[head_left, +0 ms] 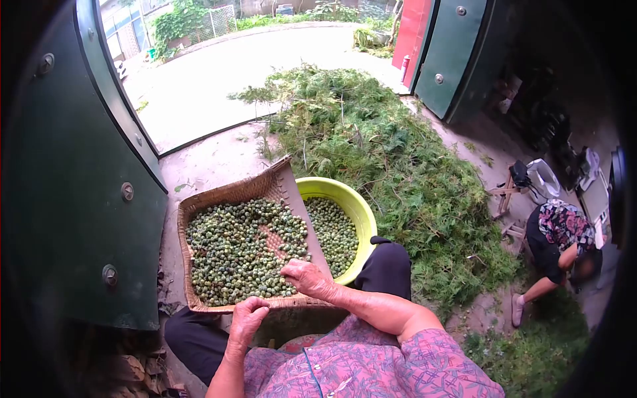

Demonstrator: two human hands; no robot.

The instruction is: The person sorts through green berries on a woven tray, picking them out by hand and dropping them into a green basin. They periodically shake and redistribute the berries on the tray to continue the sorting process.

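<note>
On a clock face centred on the woven basket [184, 265], with twelve pointing away from the person, the small round green fruits [229, 249] lie spread across the basket's floor; a patch of bare reddish weave shows through them just off the middle at three o'clock.

The right hand [308, 278] is at four o'clock, reaching over the basket's near corner with its fingers bent down at the fruits; whether they are pinching one I cannot tell; the left hand [249, 320] is at six o'clock, by the near rim, its fingers curled; I cannot tell whether they press together or hold anything.

Just beside the basket at three o'clock stands a yellow-green basin [369, 225], also holding such fruits; past it, towards two o'clock, a broad heap of leafy branches [405, 179] covers the floor; a dark green door [73, 199] stands at nine o'clock; well apart at three o'clock, another person [564, 229] in a flowered top bends forward.
</note>
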